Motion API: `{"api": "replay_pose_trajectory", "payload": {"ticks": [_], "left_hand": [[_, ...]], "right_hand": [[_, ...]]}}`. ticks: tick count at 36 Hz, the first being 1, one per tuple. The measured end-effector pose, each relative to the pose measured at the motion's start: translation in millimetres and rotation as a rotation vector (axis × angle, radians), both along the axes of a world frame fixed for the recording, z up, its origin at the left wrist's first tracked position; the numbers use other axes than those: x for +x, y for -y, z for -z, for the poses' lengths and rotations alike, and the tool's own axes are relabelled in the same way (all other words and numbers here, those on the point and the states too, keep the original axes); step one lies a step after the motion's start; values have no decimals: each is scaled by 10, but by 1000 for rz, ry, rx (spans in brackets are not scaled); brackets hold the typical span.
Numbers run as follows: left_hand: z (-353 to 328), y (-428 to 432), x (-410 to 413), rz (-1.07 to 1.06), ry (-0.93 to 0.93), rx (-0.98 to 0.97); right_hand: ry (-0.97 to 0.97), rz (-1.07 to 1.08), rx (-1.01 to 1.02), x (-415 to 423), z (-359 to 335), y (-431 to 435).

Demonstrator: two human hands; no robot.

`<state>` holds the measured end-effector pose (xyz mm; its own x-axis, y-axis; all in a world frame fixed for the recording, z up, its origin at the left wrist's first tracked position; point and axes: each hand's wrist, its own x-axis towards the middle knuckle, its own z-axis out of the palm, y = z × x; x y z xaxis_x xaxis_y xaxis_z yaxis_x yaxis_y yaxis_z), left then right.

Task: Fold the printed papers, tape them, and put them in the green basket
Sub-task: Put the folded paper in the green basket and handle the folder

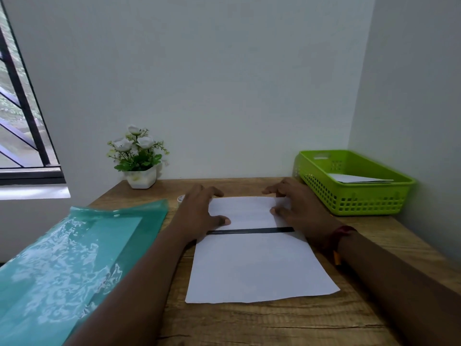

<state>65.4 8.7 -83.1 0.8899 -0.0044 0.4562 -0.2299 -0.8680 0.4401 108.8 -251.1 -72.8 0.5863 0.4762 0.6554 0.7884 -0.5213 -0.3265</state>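
The white printed paper (257, 265) lies flat just left of the green basket (374, 203), its far part folded over, a black bar crossing it. Another folded paper (359, 179) lies inside that basket.

Person: left hand (199, 211) and right hand (296, 208) are shown with forearms uncovered. Right wrist: a dark red band (345, 231) is worn, with a short orange-yellow tag (336, 257) hung beneath it.
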Motion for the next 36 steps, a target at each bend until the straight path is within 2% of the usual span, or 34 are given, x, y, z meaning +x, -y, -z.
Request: {"api": "replay_pose_trajectory", "payload": {"ticks": [6, 14, 24, 30, 36], "left_hand": [[-62, 15, 12, -65, 195, 31], [-68, 31, -13, -26, 250, -35], [-80, 44, -34, -47, 183, -10], [-74, 57, -63, -92, 55, 125], [-58, 86, -78, -64, 3, 154]], "right_hand": [[69, 44, 41, 20, -29, -5], [139, 46, 51, 66, -6, 6], [78, 35, 5, 69, 23, 2], [-36, 20, -18, 61, 73, -10], [-107, 102, -132, 24, 94, -42]]}}
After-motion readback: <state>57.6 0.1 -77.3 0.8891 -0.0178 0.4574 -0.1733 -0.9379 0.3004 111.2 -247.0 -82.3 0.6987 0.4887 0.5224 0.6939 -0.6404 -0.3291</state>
